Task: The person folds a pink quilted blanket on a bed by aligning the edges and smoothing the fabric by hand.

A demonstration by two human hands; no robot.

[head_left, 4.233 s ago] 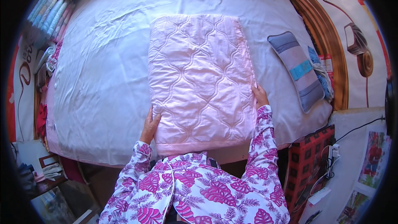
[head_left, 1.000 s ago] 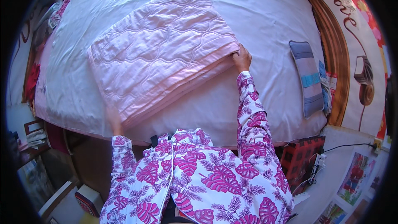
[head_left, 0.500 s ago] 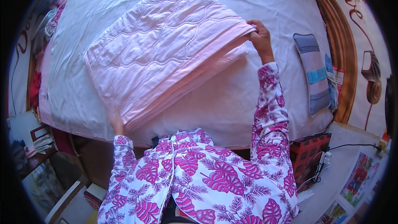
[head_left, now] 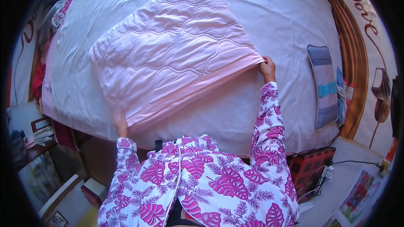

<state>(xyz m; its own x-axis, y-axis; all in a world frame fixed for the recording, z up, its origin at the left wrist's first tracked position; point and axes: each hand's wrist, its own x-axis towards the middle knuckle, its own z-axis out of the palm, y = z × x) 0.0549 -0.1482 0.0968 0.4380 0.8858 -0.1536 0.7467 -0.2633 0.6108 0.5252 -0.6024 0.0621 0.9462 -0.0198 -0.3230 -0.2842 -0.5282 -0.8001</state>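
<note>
A pink quilt [head_left: 176, 46] with wavy stitching lies folded in layers on the white-sheeted bed [head_left: 290, 113], turned at a slant. My right hand [head_left: 267, 69] pinches its right near corner, the fingers closed on the edge. At the quilt's left near corner is my left hand [head_left: 120, 124]; its thumb side shows against the fabric, and its fingers are partly hidden and blurred there. Both arms reach forward in white sleeves with magenta leaf prints.
A grey-blue cushion [head_left: 323, 87] with a turquoise band lies at the bed's right side, beside a curved wooden bed frame [head_left: 355, 80]. A red and black checked box [head_left: 311, 164] and a cable stand at the lower right. Folded cloths [head_left: 43, 134] lie at the left.
My right hand has drawn the quilt's right corner nearer and slightly right, covering the lower layers more. My left hand stays at the left corner. The view has shifted slightly.
</note>
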